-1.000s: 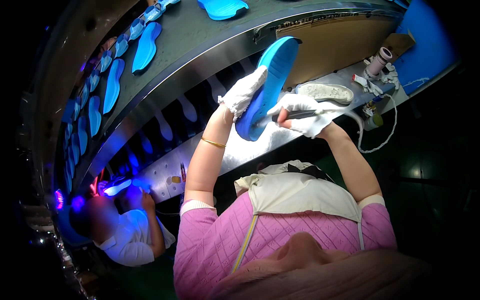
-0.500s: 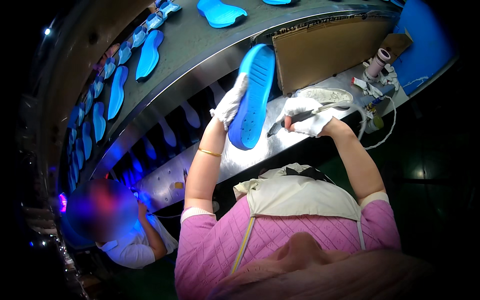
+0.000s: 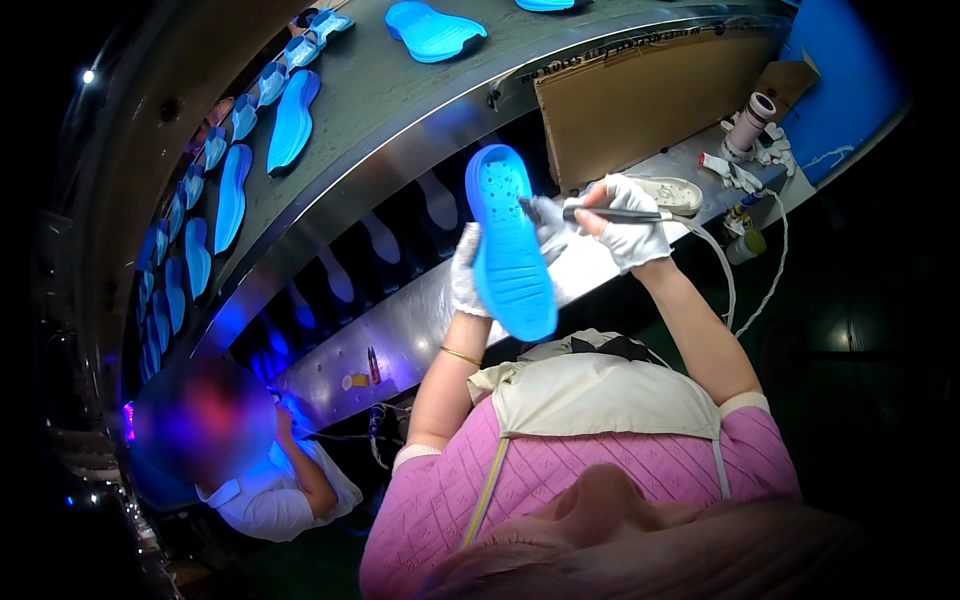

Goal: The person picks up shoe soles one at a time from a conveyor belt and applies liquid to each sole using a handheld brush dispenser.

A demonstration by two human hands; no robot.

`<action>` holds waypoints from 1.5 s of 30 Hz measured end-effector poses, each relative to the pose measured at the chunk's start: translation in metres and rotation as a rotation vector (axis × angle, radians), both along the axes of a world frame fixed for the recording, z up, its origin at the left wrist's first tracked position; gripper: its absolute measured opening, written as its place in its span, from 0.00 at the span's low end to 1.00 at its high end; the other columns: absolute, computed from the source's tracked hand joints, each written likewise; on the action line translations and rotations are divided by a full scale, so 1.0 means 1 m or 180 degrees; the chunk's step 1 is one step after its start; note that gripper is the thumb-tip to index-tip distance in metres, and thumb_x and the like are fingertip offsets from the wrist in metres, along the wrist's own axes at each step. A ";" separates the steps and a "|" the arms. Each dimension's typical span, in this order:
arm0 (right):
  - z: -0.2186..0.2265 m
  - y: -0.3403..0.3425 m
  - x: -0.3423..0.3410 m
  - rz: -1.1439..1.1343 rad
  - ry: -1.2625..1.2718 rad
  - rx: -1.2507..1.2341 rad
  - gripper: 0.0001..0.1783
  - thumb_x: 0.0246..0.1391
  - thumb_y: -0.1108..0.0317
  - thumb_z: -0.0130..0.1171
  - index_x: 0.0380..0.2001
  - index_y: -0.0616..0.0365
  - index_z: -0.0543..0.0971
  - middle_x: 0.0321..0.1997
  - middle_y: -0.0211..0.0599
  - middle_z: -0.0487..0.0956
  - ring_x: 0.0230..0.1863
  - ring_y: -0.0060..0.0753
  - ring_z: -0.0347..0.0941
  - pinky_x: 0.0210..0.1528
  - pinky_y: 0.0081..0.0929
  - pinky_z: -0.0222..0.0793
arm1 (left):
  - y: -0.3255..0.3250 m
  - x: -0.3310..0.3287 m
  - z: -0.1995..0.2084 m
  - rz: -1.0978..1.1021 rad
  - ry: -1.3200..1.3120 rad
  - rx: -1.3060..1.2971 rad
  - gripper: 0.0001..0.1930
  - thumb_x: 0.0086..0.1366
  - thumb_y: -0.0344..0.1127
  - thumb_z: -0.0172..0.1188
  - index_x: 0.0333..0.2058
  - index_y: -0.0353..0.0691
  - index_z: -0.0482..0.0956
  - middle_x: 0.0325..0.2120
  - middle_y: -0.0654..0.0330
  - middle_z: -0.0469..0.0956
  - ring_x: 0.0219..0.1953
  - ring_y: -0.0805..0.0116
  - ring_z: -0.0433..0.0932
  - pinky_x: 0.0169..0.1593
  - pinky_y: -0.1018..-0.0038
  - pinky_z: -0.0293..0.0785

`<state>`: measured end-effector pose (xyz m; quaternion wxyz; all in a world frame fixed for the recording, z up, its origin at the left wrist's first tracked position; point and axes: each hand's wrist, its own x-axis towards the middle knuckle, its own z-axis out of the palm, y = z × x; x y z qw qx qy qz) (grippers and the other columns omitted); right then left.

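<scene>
My left hand [image 3: 466, 272], in a white glove, grips a blue shoe sole [image 3: 508, 265] by its left edge. The sole is held above the bench, its ribbed and dotted inner face toward me and the dotted end pointing away. In my gloved right hand [image 3: 632, 240] is a dark-handled brush [image 3: 640, 215] with a pale tube [image 3: 722, 262] running from its rear end. The blurred brush tip is at the right edge of the sole near its dotted end; whether it touches cannot be told. A bare thumb or fingertip shows at the handle.
A metal bench [image 3: 400, 345] runs below the curved conveyor [image 3: 370, 95], which carries several blue soles [image 3: 232, 198]. A cardboard sheet [image 3: 650, 105] stands behind my right hand. Beside it are a whitish shoe [image 3: 672, 194], gloves [image 3: 735, 175] and a pink cylinder [image 3: 752, 122]. A person [image 3: 270, 495] works at left.
The sole has been turned end for end and brought lower, nearer my body. My right hand has raised the brush from over the bench to the sole's edge.
</scene>
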<state>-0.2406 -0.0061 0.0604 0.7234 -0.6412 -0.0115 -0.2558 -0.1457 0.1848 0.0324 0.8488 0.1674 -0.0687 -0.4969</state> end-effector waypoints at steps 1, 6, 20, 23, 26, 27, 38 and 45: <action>-0.001 -0.001 0.009 -0.0166 -0.0239 0.0106 0.08 0.47 0.78 0.62 0.30 0.58 0.73 0.27 0.30 0.77 0.29 0.17 0.73 0.32 0.16 0.70 | -0.008 -0.011 0.009 0.0091 -0.0015 -0.0077 0.33 0.63 0.54 0.49 0.58 0.36 0.60 0.50 0.47 0.71 0.51 0.51 0.72 0.60 0.52 0.63; 0.015 0.016 0.019 -0.0081 -0.0398 -0.0304 0.10 0.47 0.82 0.59 0.33 0.59 0.72 0.31 0.34 0.78 0.32 0.17 0.74 0.35 0.16 0.71 | -0.021 -0.019 -0.005 -0.0256 -0.0227 0.0074 0.41 0.57 0.70 0.45 0.55 0.38 0.64 0.47 0.49 0.72 0.50 0.53 0.72 0.56 0.56 0.68; 0.014 0.044 -0.012 0.0442 0.0099 -0.0850 0.12 0.41 0.79 0.61 0.32 0.61 0.75 0.27 0.36 0.73 0.26 0.28 0.71 0.32 0.21 0.68 | -0.019 0.005 -0.016 0.0873 -0.0224 0.0454 0.42 0.58 0.70 0.42 0.59 0.40 0.59 0.52 0.48 0.68 0.51 0.52 0.70 0.57 0.57 0.66; 0.007 0.044 -0.008 0.0020 -0.0632 -0.1526 0.10 0.44 0.81 0.60 0.34 0.61 0.75 0.25 0.32 0.75 0.28 0.23 0.73 0.32 0.19 0.69 | -0.019 0.014 -0.012 0.0756 -0.0246 0.0274 0.43 0.58 0.71 0.40 0.60 0.40 0.58 0.53 0.45 0.67 0.52 0.49 0.69 0.57 0.54 0.65; 0.020 0.054 -0.020 0.0324 -0.0277 -0.1795 0.09 0.44 0.78 0.61 0.32 0.58 0.76 0.26 0.33 0.75 0.28 0.25 0.73 0.32 0.20 0.69 | -0.017 0.018 -0.011 0.0761 -0.0318 0.0235 0.45 0.57 0.72 0.40 0.59 0.37 0.59 0.52 0.45 0.68 0.51 0.47 0.70 0.57 0.52 0.64; 0.017 0.051 -0.022 0.0333 -0.0274 -0.1798 0.09 0.44 0.78 0.61 0.32 0.58 0.76 0.26 0.33 0.75 0.28 0.25 0.73 0.32 0.20 0.69 | -0.015 0.019 -0.011 0.0736 -0.0255 0.0194 0.45 0.57 0.72 0.41 0.59 0.36 0.59 0.51 0.45 0.69 0.51 0.47 0.70 0.57 0.52 0.64; 0.001 0.037 -0.023 0.0731 0.0344 -0.0634 0.06 0.47 0.76 0.61 0.31 0.59 0.76 0.28 0.29 0.76 0.31 0.18 0.71 0.34 0.18 0.68 | -0.004 0.023 0.002 0.0552 -0.0003 -0.0304 0.46 0.55 0.72 0.45 0.59 0.37 0.58 0.52 0.45 0.68 0.53 0.44 0.68 0.57 0.51 0.64; 0.008 0.016 -0.024 0.0055 -0.0232 -0.0434 0.06 0.49 0.77 0.60 0.31 0.60 0.74 0.32 0.34 0.77 0.30 0.19 0.72 0.34 0.16 0.67 | -0.021 -0.034 0.038 0.0593 -0.0530 -0.0403 0.48 0.55 0.73 0.41 0.63 0.40 0.51 0.59 0.47 0.59 0.59 0.50 0.63 0.59 0.54 0.62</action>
